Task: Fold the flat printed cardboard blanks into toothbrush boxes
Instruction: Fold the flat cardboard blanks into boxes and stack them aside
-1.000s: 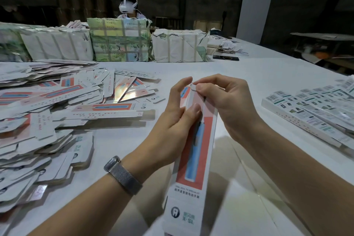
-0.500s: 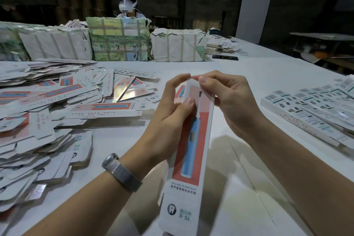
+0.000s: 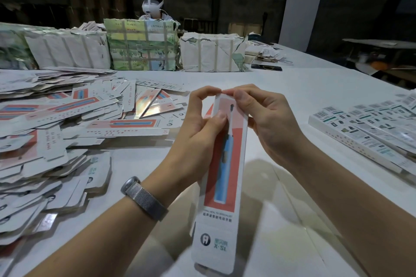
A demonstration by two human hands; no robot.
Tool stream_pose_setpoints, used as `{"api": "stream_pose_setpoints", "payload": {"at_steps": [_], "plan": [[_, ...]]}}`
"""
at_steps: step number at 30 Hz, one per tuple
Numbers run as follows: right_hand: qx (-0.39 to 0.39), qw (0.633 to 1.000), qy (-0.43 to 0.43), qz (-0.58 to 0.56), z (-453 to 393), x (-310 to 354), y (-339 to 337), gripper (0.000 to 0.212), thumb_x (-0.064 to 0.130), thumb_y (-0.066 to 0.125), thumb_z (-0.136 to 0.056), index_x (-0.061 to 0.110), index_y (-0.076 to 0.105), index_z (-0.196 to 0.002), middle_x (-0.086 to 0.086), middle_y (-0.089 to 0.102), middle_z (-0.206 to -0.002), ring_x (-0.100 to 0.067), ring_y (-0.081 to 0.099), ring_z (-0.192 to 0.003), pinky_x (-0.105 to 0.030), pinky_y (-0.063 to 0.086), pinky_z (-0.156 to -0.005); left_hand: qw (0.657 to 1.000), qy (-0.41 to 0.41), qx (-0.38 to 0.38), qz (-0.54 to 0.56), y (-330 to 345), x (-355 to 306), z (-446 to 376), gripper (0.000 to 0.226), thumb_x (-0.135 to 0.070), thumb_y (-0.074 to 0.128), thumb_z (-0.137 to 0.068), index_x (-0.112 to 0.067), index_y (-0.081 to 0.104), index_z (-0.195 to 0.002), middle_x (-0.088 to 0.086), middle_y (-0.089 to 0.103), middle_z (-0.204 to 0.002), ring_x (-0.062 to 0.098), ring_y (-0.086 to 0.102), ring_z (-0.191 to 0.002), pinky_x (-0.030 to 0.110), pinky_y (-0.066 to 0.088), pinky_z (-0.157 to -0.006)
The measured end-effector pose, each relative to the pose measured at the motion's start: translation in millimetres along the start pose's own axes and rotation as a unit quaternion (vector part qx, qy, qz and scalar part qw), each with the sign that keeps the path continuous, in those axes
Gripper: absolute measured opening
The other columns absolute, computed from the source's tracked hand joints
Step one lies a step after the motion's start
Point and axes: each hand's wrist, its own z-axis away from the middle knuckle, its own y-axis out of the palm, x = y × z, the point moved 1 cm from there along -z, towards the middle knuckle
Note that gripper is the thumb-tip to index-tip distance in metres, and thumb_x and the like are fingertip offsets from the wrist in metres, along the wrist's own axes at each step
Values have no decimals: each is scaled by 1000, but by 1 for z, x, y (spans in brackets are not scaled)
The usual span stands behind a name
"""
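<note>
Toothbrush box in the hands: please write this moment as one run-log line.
step: closing far end | toothbrush box: held upright-tilted | left hand: grips side | right hand: pinches top flap | flat blanks: piled left

Box (image 3: 225,164) face more frontal (slightly)

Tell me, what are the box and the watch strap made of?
Box: looks like thin printed cardboard, smooth and slightly glossy; it holds creased edges and shows white borders. Both hands, left and right, pinch its top.
Watch strap: probably woven metal mesh; grey, finely textured, with a dull shine.
</note>
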Motion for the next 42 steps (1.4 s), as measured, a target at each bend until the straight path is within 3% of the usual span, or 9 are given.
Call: {"api": "stream_pose_setpoints", "payload": {"at_steps": [10, 17, 21, 24, 27, 30, 34, 38, 42], "plan": [[12, 997, -28, 69, 1, -8, 5, 26, 20, 53, -101, 29, 56, -125, -1, 62, -114, -12, 65, -96, -24, 56, -84, 999, 20, -30, -9, -1, -2, -6, 28, -31, 49, -96, -50, 42, -115, 27, 69, -93, 37, 67, -73, 56, 55, -68], [-41, 963, -118, 240, 1, -12, 6, 48, 33, 60, -96, 23, 51, -142, 7, 43, -120, -2, 52, -101, -26, 51, -89, 998, 52, -37, -26, -3, -7, -6, 26, -29, 46, -100, -47, 37, -116, 1, 74, -86, 15, 72, -70, 29, 56, -62], [5, 959, -54, 280, 1, -8, 4, 91, 72, 48, -79, 27, 29, -155, 13, 37, -116, 11, 47, -107, -8, 46, -82, 999, -4, 21, 24, -3, -7, -4, 33, -34, 38, -101, -48, 35, -130, -2, 71, -114, 14, 71, -101, 27, 56, -72], [25, 952, -19, 305, 1, -3, 3, 93, 69, 50, -77, 29, 22, -157, 12, 38, -117, 5, 51, -108, -13, 48, -80, 994, -55, 79, 58, -11, -8, -5, 41, -46, 38, -97, -55, 37, -137, -6, 64, -131, 15, 63, -118, 34, 56, -79], [32, 923, 15, 384, -7, 1, -14, 86, 57, 59, -82, 28, 26, -156, 7, 46, -128, -12, 55, -114, -34, 51, -94, 991, -103, 89, 0, -15, -8, -10, 50, -69, 48, -83, -72, 35, -132, -21, 54, -141, 11, 52, -131, 46, 49, -94], [-2, 877, 102, 469, -21, 5, -51, 78, 47, 65, -83, 31, 32, -152, 1, 50, -144, -23, 52, -124, -43, 45, -102, 989, -74, 50, -115, -19, -2, -13, 48, -69, 55, -78, -74, 40, -123, -42, 57, -118, -10, 54, -118, 36, 48, -89], [-142, 772, 190, 590, -33, 8, -125, 39, 40, 62, -83, 25, 57, -119, -2, 61, -124, -27, 55, -110, -36, 42, -81, 984, -68, 36, -160, -25, 3, -9, 40, -66, 50, -70, -62, 58, -109, -32, 65, -112, -13, 59, -106, 35, 49, -82], [-161, 679, 319, 641, -28, -12, -173, 26, 25, 54, -91, 21, 58, -116, -10, 54, -131, -36, 43, -123, -47, 36, -95, 973, -83, 22, -215, -28, 5, -9, 38, -63, 49, -74, -55, 60, -110, -25, 67, -113, -6, 59, -110, 44, 51, -93], [-185, 718, 219, 634, -35, -16, -159, 45, 23, 55, -91, 25, 52, -137, -6, 43, -143, -34, 38, -128, -46, 35, -99, 963, -87, 7, -256, -31, 7, -10, 27, -54, 49, -81, -54, 61, -106, -24, 67, -110, -4, 60, -107, 44, 51, -93]]}}
